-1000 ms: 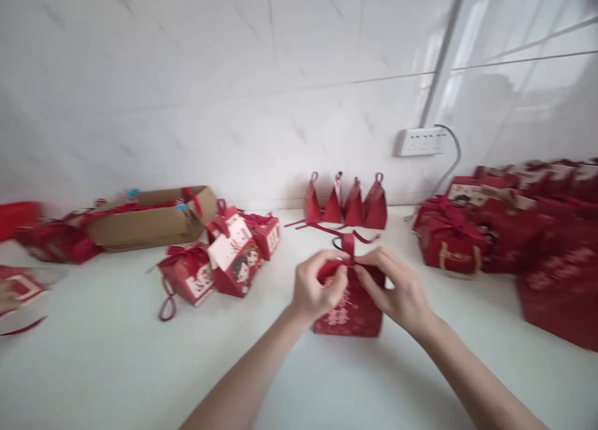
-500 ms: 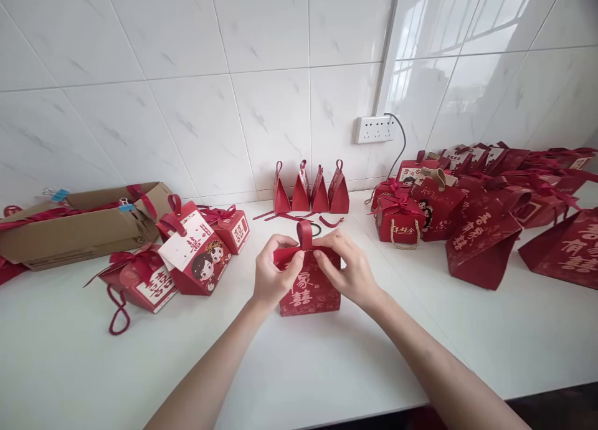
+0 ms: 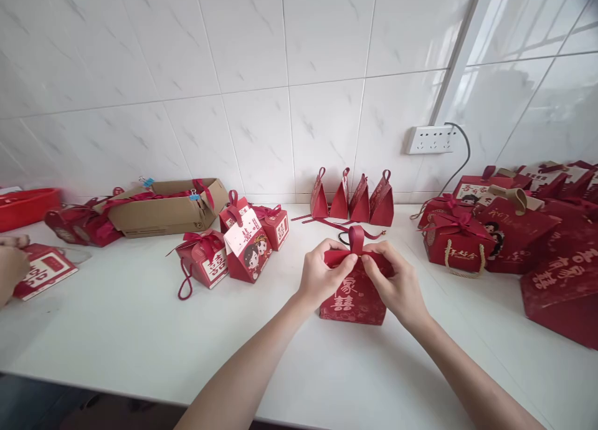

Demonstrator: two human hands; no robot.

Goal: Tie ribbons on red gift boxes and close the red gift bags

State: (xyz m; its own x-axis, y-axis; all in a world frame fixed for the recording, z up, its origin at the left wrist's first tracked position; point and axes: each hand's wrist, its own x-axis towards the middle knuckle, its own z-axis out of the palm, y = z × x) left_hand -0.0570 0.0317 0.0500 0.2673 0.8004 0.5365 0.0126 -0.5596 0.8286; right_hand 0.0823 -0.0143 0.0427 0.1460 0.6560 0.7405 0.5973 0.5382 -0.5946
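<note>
A red gift box [image 3: 354, 304] with pale printed characters stands upright on the white table in front of me. Its ribbon loop [image 3: 356, 238] rises from the middle of the top edge. My left hand [image 3: 327, 273] pinches the top edge just left of the loop, thumb on the front. On the other side of the loop, my right hand [image 3: 392, 279] grips the same edge, its thumb also on the front face. The fingers behind the box are partly hidden. Just beyond it lie loose dark red ribbon strips [image 3: 327, 223].
Several small triangular red boxes [image 3: 359, 199] line the wall. More gift boxes crowd the right, including one with rope handles [image 3: 460, 246]. Left are decorated boxes [image 3: 250, 246], a cardboard box [image 3: 159, 215] and a red basin [image 3: 28, 207]. Another person's hand [image 3: 12, 262] touches a box.
The view has swung left, bringing the red basin and another person's hand into sight. Both my hands keep nearly the same grip on the box's top edge.
</note>
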